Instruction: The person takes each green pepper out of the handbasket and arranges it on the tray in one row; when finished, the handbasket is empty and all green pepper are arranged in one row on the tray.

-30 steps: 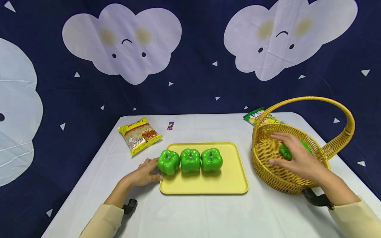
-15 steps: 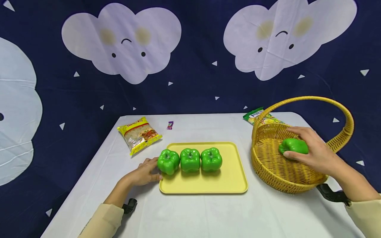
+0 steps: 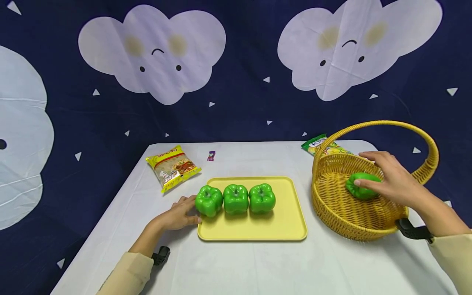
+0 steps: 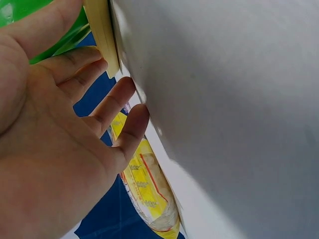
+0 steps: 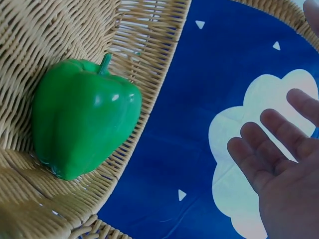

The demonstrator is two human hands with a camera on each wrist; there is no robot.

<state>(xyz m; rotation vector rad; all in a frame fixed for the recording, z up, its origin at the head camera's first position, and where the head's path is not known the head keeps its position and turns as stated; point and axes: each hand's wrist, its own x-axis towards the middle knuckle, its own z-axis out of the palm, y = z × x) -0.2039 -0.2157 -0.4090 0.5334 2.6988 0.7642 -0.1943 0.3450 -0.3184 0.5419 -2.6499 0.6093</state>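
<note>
My right hand (image 3: 394, 180) hovers with spread fingers over the right side of a yellow wicker basket (image 3: 335, 213), holding nothing. A green bell pepper (image 3: 363, 186) lies on its side in that basket, partly covered by the thumb in the head view. The right wrist view shows the pepper (image 5: 87, 119) against the woven wall, apart from the fingers (image 5: 271, 149). My left hand (image 3: 178, 214) rests at the left edge of a yellow tray (image 3: 254, 229), fingers loosely extended beside the leftmost green bell pepper (image 3: 209, 200). Two more bell peppers (image 3: 236, 198) stand in a row with it.
A yellow food packet (image 3: 173, 168) lies at the back left, with a small purple wrapper (image 3: 211, 155) to its right. Behind the basket is a green snack bag (image 3: 317, 142). The basket's tall handle (image 3: 387, 122) arches over its right part. A white cloth (image 3: 250, 266) covers the table.
My right hand has moved right from above the bell pepper in the basket and now hovers off it. The pepper is turned slightly in the basket. The left hand has stayed still.
</note>
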